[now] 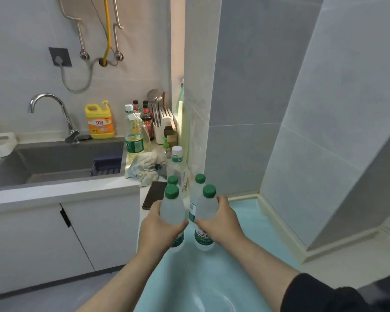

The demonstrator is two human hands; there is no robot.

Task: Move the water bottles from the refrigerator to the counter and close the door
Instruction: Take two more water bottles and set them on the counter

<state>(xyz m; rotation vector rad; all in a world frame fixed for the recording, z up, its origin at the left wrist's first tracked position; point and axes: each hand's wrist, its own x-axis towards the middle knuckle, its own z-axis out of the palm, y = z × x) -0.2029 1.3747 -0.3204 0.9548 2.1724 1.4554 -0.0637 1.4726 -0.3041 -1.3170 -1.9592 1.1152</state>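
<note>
My left hand is closed around a clear water bottle with a green cap. My right hand grips a second green-capped bottle beside it. Both bottles are upright, with their bases at or just above a teal surface. Just behind them stand two more green-capped bottles, one on the left and one on the right, at the near edge of the white counter. No refrigerator or door is in view.
A dark phone lies on the counter left of the bottles. Behind them are a white-capped bottle, a crumpled cloth, an oil bottle and sauce bottles. A grey sink is at left and a tiled wall at right.
</note>
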